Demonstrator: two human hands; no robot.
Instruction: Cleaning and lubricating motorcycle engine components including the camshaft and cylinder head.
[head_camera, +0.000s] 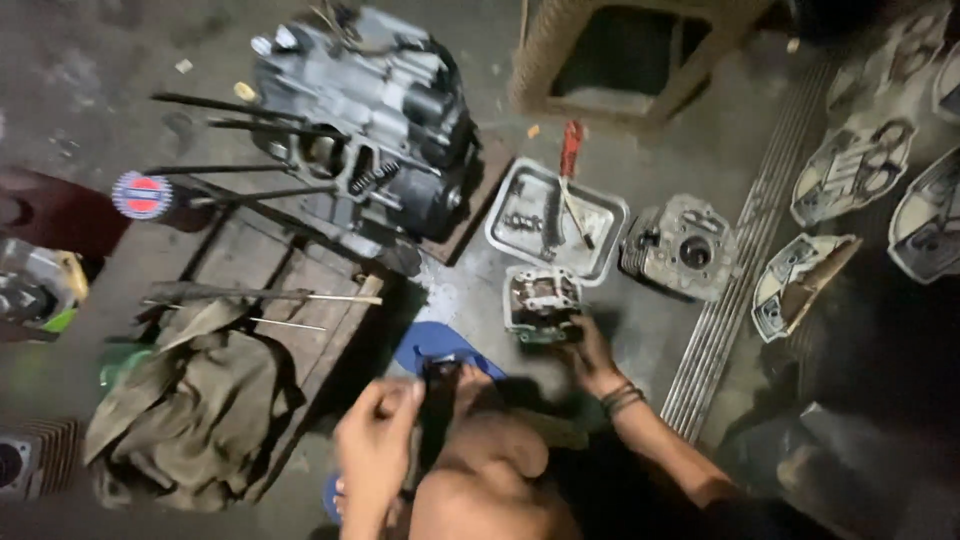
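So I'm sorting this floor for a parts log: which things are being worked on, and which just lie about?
In hand:
- right hand on the small grey metal cylinder head
- left hand beside a small dark part, too blurred to tell

Lying about:
- big grey engine block
- metal tray with a red-handled tool
- finned grey cylinder
- olive rag
- wooden pallet

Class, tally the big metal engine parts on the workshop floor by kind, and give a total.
Engine block with studs: 1
Finned cylinder: 1
Cylinder head, touched by the right hand: 1
Metal tray: 1
Total: 4
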